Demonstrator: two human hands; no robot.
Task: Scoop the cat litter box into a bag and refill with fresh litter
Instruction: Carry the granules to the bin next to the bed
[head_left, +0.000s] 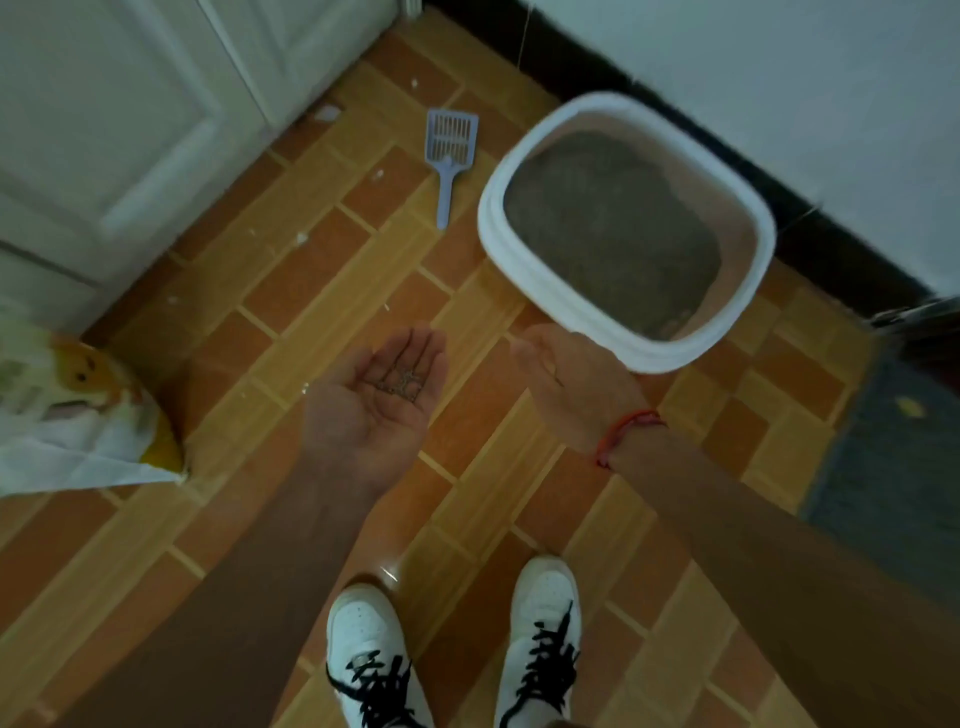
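White litter box (628, 340) upright, apparently grey-filled; scoop (449, 156) beside.

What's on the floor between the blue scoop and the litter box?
Nothing: the head view shows bare tile between the scoop and the litter box, which lie apart.

We see the litter box (545, 301) smeared by motion, its white rim doubled, and its near corner is covered by the right hand (576, 387). That hand is turned edge-on and blurred, so we cannot tell how its fingers lie. The dark specks (400, 382) in the palm of the left hand (374, 410) are too small for us to name. The printed bag (88, 421) is cut by the left edge, the shoes (363, 654) by the bottom edge, and the dark mat (893, 467) by the right.
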